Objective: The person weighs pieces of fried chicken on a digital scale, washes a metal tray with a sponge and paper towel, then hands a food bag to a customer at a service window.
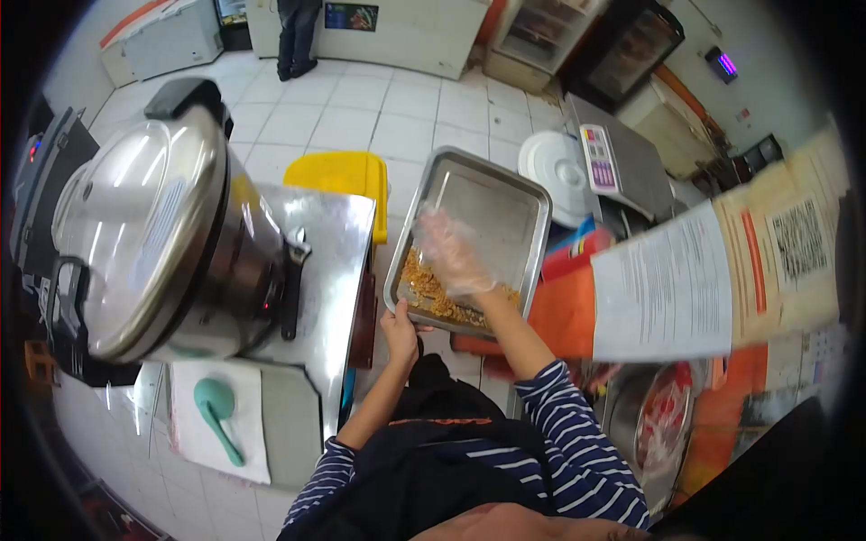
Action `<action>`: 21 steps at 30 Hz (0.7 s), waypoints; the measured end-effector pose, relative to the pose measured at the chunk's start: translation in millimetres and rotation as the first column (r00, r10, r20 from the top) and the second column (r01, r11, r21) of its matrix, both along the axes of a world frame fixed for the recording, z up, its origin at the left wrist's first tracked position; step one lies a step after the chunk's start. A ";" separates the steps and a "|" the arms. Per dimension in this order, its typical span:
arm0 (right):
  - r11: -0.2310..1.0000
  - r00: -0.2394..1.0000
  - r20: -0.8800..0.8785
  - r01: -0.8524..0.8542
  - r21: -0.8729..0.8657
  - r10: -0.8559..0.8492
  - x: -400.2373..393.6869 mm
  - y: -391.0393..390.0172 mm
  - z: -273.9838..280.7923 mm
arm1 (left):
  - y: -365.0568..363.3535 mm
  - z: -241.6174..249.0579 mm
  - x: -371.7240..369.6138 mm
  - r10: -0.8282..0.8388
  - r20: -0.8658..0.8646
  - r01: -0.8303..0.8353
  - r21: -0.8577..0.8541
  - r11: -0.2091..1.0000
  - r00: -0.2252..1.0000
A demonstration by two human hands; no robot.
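Observation:
A rectangular metal tray (538, 261) is held out in front of my body, tilted slightly. Golden-brown crumbs (431, 290) lie along its near edge and near left corner. Bare, my left hand (400, 332) is closed on the near left corner of the tray, thumb at the rim. A clear plastic glove covers my right hand (451, 251), which is inside the tray over the crumbs. Its fingers look stretched toward the far left side, somewhat blurred; no object shows in them.
A large rice cooker (171, 225) stands on the steel table (338, 225) to the left, with a green ladle (216, 410) on a white cloth below. Beyond are a yellow bin (343, 171), a round white lid (555, 176) and a scale (609, 162). A metal bowl (690, 397) sits right. A person (298, 36) stands far back.

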State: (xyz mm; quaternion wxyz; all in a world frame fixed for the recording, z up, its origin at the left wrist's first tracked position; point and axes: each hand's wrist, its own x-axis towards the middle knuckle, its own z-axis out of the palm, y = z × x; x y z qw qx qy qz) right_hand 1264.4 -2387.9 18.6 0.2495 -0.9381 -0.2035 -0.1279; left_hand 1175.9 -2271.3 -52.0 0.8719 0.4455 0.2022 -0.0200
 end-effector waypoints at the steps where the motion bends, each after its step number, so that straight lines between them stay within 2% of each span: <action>1: 0.984 0.991 0.098 -0.079 -0.159 0.095 17.0 -1.5 1.4 | -7.7 -1.2 21.0 0.000 -0.032 -0.001 -0.017 1.000 0.999; 2: 0.940 0.965 0.178 -0.131 -0.316 0.194 31.5 -3.7 0.2 | -13.9 -3.3 41.2 -0.006 -0.069 0.004 -0.032 0.999 0.998; 3: 0.940 0.964 0.178 -0.137 -0.311 0.200 43.2 -7.9 -3.6 | -19.0 -9.0 60.4 0.007 -0.080 -0.008 -0.019 1.000 0.997; 5: 0.939 0.943 -0.090 -0.329 -0.098 0.321 75.7 -19.6 -5.2 | -28.7 -6.0 99.8 0.063 -0.059 -0.066 -0.050 0.997 0.996; 6: 0.934 0.938 -0.091 -0.342 -0.105 0.333 102.4 -33.5 -1.5 | -32.7 -4.9 121.0 0.115 -0.042 -0.118 -0.085 0.989 0.992; 8: 0.940 0.932 -0.124 -0.342 0.004 0.340 166.5 -72.3 22.3 | -38.1 -15.2 166.5 0.211 -0.013 -0.212 -0.080 0.974 0.977; 10: 0.940 0.968 -0.072 -0.216 0.263 0.242 233.3 -102.0 41.0 | -42.1 -9.7 212.9 0.293 -0.042 -0.296 -0.083 0.952 0.955; 12: 0.990 0.957 -0.258 -0.119 0.075 0.135 304.9 -117.7 61.9 | -43.7 -9.0 256.5 0.348 -0.032 -0.350 -0.078 0.934 0.937; 13: 0.988 0.953 -0.261 -0.140 0.072 0.154 341.3 -118.5 60.0 | -45.1 -10.2 280.8 0.391 -0.018 -0.391 -0.074 0.917 0.920; 14: 0.968 0.982 -0.140 -0.152 -0.200 0.126 378.9 -116.6 55.4 | -46.4 -13.2 303.6 0.416 -0.024 -0.417 -0.079 0.906 0.909; 15: 0.882 0.990 0.004 -0.123 -0.456 0.140 417.8 -111.0 52.6 | -46.5 -15.9 329.2 0.439 0.016 -0.435 -0.092 0.896 0.899; 16: 0.875 0.984 0.012 -0.151 -0.461 0.176 451.0 -103.7 46.1 | -44.0 -17.5 356.1 0.462 0.059 -0.455 -0.103 0.885 0.885; 18: 0.822 0.979 -0.097 -0.204 -0.532 0.180 491.2 -93.3 30.1 | -40.4 -18.2 403.3 0.515 0.032 -0.509 -0.112 0.854 0.857; 20: 0.843 0.974 -0.184 -0.210 -0.496 0.134 501.0 -74.1 38.2 | -40.9 -10.1 456.2 0.574 -0.039 -0.574 -0.125 0.809 0.818; 21: 0.834 0.944 -0.311 -0.259 -0.487 0.111 504.2 -62.0 47.0 | -41.1 -6.6 476.3 0.605 -0.054 -0.606 -0.135 0.784 0.794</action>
